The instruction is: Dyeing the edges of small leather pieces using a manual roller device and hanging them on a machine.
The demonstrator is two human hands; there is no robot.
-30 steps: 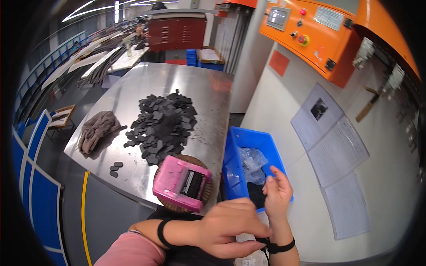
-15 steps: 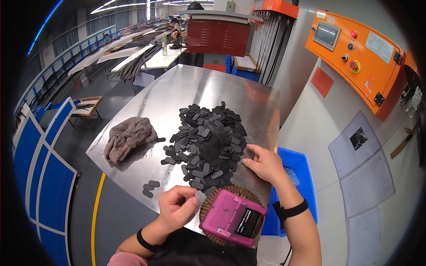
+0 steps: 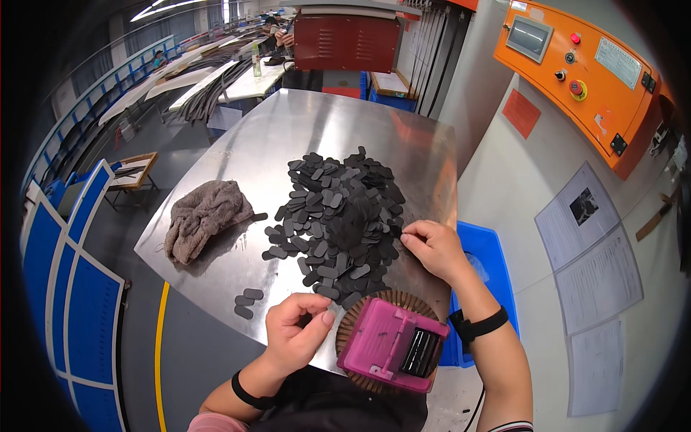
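Note:
A heap of small black oval pieces [image 3: 335,216] lies on a shiny metal table [image 3: 245,288]. At the heap's right edge is my right hand [image 3: 437,250], its thumb and forefinger brought together; whatever sits between the tips is too small to make out. My left hand [image 3: 296,330] is curled at the near edge of the table, left of a pink plastic box [image 3: 385,342]. A small pale patch shows by its thumb and forefinger, too unclear to name. The box has dark cylinders in an uncovered slot and rests over a round, brown, ribbed rim [image 3: 348,317].
A crumpled grey-brown cloth [image 3: 205,219] lies left of the heap, with several loose black ovals [image 3: 245,309] nearer me. Right of the table stands a blue bin [image 3: 493,266]. An orange control panel [image 3: 576,79] hangs at upper right; a dark red machine housing [image 3: 345,43] stands beyond the table.
My right thumb and forefinger have drawn together at the heap's edge. My left hand stays curled beside the pink box. The whole view has shifted slightly.

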